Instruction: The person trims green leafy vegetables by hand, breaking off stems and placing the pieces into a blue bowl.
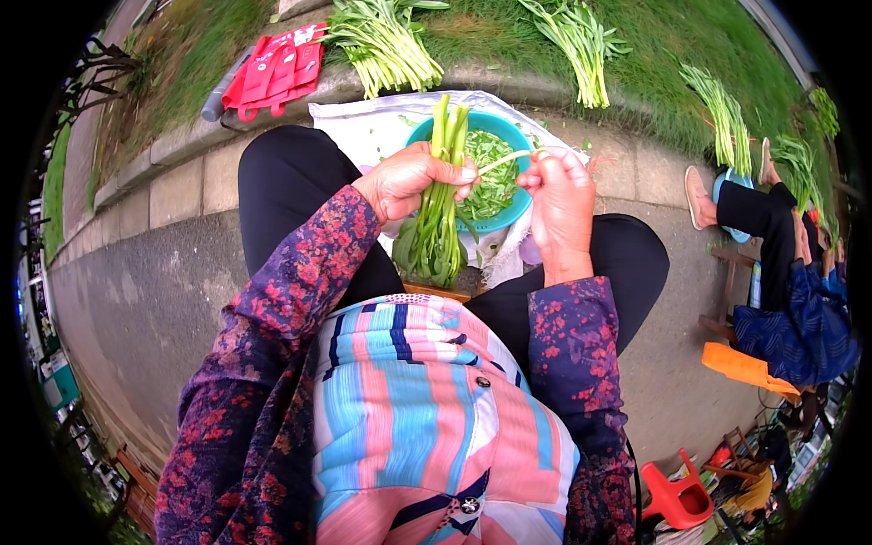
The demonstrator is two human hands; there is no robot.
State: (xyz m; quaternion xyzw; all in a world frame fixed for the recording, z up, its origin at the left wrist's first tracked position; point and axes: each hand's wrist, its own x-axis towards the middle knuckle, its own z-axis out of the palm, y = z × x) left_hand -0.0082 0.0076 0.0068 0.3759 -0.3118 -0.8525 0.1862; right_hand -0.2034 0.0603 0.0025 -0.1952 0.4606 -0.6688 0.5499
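"Starting with the left hand (407,182), what is held?"
"A bunch of greens (440,232) is gripped before the bowl (520,138)'s left side."
"By the right hand (559,195)?"
"A pale stalk (505,162) is pinched."

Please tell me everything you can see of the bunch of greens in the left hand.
The bunch of greens is a sheaf of long, smooth-looking, pale green stalks with darker, broad leaves. The left hand grips it around the middle. Its bare stalk ends point toward the top of the picture, its leafy ends toward the bottom. It overlaps the teal basin in this view; whether they touch is unclear.
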